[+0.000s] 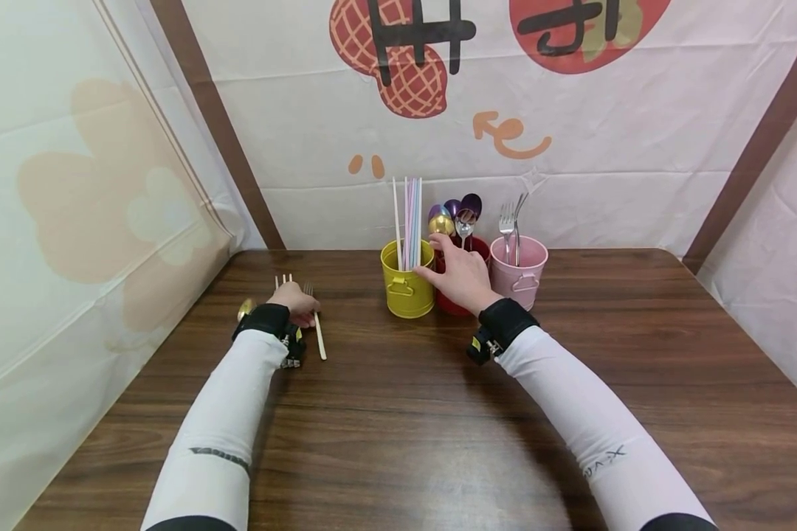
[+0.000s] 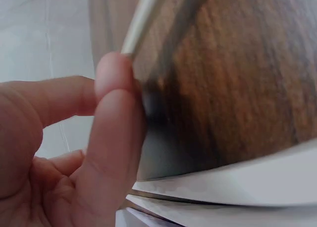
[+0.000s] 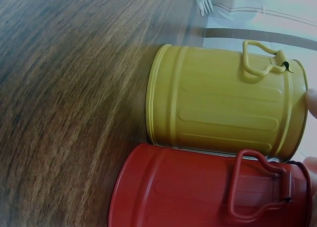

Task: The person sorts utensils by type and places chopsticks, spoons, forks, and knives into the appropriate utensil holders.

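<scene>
At the left of the table, my left hand (image 1: pixel 295 301) pinches a fork with a pale handle (image 1: pixel 320 339); dark tines rise beyond the fingers. In the left wrist view, the thin handle (image 2: pixel 140 25) comes out from between fingertips and thumb. My right hand (image 1: pixel 463 276) reaches over the red bucket (image 3: pixel 198 192), thumb and fingers spread, close to a gold spoon (image 1: pixel 441 224) standing in it. The thumb is near the rim of the yellow bucket (image 3: pixel 223 101). In the right wrist view, fingertips (image 3: pixel 312 101) show right at the bucket rims.
Pastel thin sticks (image 1: pixel 412 221) stand in the yellow bucket. A pink bucket (image 1: pixel 518 276) with forks (image 1: pixel 507 219) stands at the right of the row. Beyond the left hand lie pale prongs (image 1: pixel 283 279), and beside its wrist a gold spoon (image 1: pixel 246 307). A printed cloth hangs behind.
</scene>
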A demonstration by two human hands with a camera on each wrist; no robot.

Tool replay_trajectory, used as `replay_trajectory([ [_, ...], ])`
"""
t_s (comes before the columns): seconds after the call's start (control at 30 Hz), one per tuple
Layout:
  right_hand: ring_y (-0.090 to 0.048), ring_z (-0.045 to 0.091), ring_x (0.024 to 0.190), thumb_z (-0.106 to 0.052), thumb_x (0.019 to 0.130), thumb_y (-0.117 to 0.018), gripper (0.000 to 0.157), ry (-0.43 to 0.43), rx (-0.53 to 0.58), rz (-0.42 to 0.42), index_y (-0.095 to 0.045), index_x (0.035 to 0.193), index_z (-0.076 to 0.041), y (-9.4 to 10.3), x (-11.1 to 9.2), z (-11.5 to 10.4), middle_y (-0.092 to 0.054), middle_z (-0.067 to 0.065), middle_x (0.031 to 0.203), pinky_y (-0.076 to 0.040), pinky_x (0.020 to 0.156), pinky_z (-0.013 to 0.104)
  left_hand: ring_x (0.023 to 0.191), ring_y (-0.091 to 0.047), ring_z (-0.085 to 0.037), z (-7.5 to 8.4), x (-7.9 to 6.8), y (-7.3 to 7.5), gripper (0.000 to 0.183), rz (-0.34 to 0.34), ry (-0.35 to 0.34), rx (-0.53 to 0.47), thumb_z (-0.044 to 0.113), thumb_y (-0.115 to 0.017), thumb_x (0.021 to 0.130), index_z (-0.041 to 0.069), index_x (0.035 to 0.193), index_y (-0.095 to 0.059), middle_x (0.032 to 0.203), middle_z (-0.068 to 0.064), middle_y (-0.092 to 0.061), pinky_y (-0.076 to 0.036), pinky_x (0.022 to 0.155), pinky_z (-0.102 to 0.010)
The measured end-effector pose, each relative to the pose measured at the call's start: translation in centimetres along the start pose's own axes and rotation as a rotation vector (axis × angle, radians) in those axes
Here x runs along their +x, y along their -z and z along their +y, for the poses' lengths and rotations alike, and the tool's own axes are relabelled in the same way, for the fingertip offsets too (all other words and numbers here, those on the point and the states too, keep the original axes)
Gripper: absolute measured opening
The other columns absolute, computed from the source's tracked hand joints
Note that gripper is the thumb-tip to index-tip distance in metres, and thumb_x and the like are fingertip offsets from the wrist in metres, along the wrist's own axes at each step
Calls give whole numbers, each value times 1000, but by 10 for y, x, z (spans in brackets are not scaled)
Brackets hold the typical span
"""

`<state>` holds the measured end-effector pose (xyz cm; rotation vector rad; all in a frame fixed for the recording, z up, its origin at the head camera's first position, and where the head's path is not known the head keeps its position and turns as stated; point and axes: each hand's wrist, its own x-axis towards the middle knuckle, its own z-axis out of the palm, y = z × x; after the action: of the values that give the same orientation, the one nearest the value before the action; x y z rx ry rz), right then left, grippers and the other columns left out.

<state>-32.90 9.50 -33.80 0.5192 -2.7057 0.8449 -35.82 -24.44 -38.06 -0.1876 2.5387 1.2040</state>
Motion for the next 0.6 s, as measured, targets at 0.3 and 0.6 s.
replay_trajectory([
  [0.3,-53,30,119,-50,92,-62,66,39,-65,-22,-40,142,-13,5,-1,1,-54,6,138,-41,96,46,47,-60,-6,18,-8,9,23,108,-115,-218,8,-58,95,-14,101,-59,54,-1,-61,-52,50,-20],
  [0.6,-45,30,127,-42,93,-64,64,112,-11,6,-41,143,-7,33,-8,5,-50,13,139,-37,104,46,55,-65,-6,68,-41,6,31,363,-376,-425,16,-65,94,-12,108,-60,61,3,-63,-55,56,-23],
])
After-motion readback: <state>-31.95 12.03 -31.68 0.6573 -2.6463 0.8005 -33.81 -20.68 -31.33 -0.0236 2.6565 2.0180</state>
